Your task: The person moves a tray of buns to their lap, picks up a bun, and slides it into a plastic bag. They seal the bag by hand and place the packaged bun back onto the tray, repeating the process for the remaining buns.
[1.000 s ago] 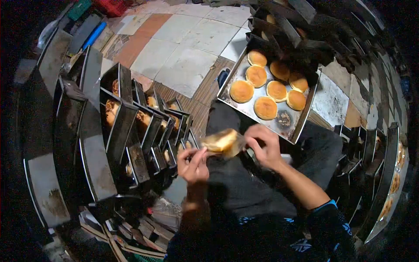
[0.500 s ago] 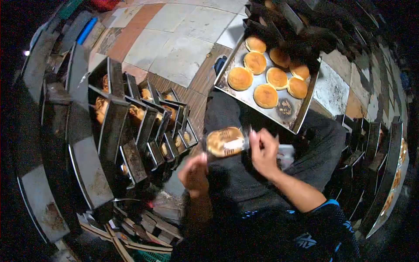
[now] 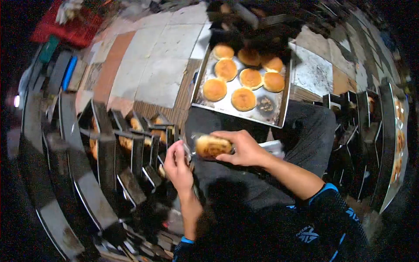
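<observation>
Floor (image 3: 152, 70) of pale tiles lay under everything. Row of dark loaf tins (image 3: 126, 153) stood at the person's left, several holding bread. Metal tray (image 3: 279, 109) ahead carried six round buns (image 3: 243, 98). Right hand (image 3: 244, 148) was closed around one bun (image 3: 211, 146) in clear wrap, above the lap. Left hand (image 3: 179, 163), just beside it, pinched the wrap's end.

Golden round bun (image 3: 212, 146) in clear wrapper, level above lap
</observation>
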Motion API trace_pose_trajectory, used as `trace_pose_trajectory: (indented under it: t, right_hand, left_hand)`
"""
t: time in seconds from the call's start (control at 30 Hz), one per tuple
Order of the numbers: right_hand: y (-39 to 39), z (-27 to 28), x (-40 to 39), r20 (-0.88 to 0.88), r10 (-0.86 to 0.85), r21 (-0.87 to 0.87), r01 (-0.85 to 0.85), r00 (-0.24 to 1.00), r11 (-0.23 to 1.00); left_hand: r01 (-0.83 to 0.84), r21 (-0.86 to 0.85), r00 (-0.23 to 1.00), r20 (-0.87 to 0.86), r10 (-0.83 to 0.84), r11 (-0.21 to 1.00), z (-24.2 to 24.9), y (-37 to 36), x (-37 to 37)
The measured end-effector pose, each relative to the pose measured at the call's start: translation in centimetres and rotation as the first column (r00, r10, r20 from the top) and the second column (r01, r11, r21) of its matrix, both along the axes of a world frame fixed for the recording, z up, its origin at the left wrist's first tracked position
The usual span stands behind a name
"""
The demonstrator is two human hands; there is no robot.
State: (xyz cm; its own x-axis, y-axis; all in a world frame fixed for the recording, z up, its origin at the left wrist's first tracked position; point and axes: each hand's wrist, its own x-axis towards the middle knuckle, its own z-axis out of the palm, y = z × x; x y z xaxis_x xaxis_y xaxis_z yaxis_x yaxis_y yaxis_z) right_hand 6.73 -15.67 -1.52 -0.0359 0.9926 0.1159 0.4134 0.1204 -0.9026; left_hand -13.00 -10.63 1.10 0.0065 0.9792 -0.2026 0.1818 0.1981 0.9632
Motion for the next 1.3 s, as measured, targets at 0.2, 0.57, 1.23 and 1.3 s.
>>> trace_pose_trajectory:
  t: [0.2,0.57,1.23,1.3]
  right_hand:
    - [-2.1,-8.8,8.0,-0.33,-0.781,-0.5,0.603,0.53,0.621]
    - [-11.6,-4.3,9.5,0.156,-0.127,-0.112,0.145,0.98,0.983]
    - [4.1,-9.1,6.8,-0.23,-0.829,-0.577,0.614,0.51,0.539]
    - [8.1,-12.6,8.1,0.06,-0.808,-0.582,0.678,0.586,0.449]
  left_hand:
    - [0.294,-0.049,0.954,0.076,-0.29,0.955,-1.9,-2.6,8.8]
    - [0.833,0.088,0.501,-0.536,-0.679,0.546,-8.7,-6.8,11.6]
    - [-0.147,-0.156,0.845,0.494,0.206,0.977,-9.9,1.5,2.0]
    - [-0.161,-0.122,0.83,0.52,0.201,0.979,-11.0,1.4,1.5]
